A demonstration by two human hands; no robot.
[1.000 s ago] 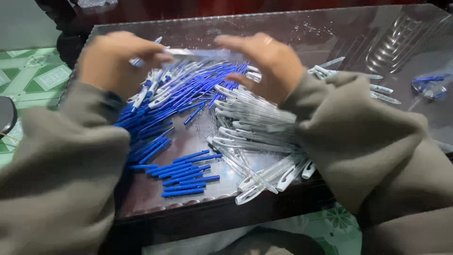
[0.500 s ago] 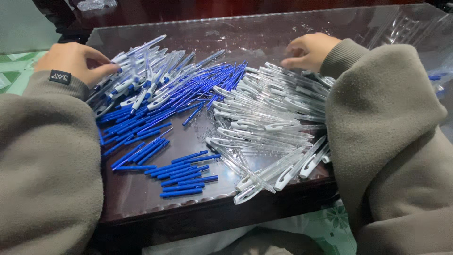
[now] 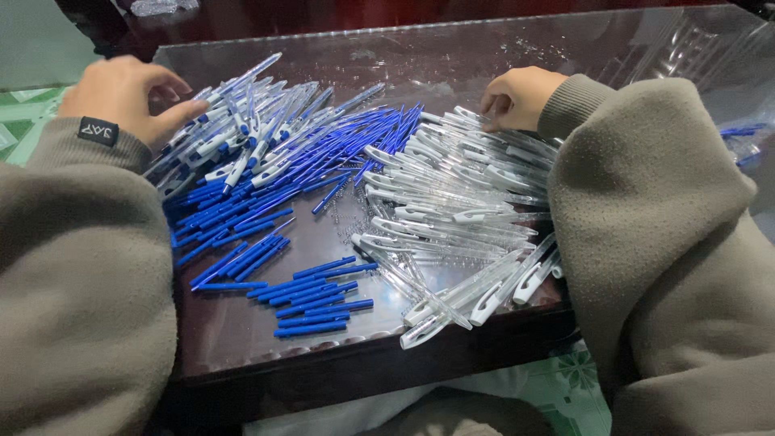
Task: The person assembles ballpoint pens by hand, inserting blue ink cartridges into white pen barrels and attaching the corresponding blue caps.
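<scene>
At the far left, the left hand point(image 3: 121, 95) is seen with its fingers curled and resting on the edge of a heap of assembled pens point(image 3: 250, 141); whether its grip is closed on any single pen cannot be told. Just right of and below that heap, a spread of blue pen parts point(image 3: 242, 222) is laid across the dark glass-topped counter point(image 3: 242, 339), with a small separate cluster of short blue pieces point(image 3: 315, 303) nearer the front edge. Further right, a pile of clear pen barrels with white clips point(image 3: 452, 218) is found, touching the blue spread along its left side. At the pile's far end the right hand point(image 3: 517, 97) is set, fingers bent down onto the barrels; its grip cannot be judged either. Grey sleeves point(image 3: 662, 226) cover both arms.
</scene>
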